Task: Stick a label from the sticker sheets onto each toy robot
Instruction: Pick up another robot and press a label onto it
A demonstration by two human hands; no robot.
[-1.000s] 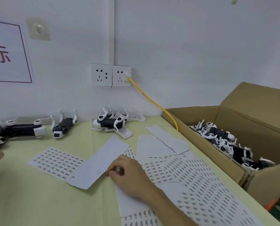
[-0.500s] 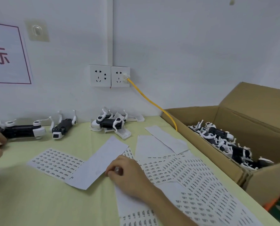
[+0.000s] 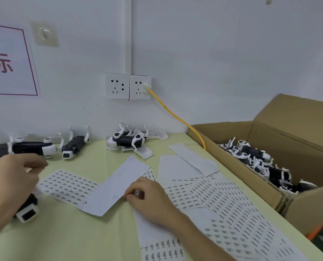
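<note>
On the pale green table [image 3: 66, 242], the left hand [image 3: 10, 183] curled around a black-and-white plastic toy robot [image 3: 28, 211] near its front-left edge. The right hand [image 3: 147, 198] pinched thumb and forefinger on the edge of a smooth, rectangular white sticker sheet [image 3: 115, 185]; printed sheets [image 3: 68, 187] lay beside.

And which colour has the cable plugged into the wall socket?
Yellow. The cable shows best in the head view, the only view here.

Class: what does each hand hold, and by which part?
Left hand grips a toy robot round its body. Right hand pinches the sticker sheets at an edge; a lifted label cannot be told.
</note>
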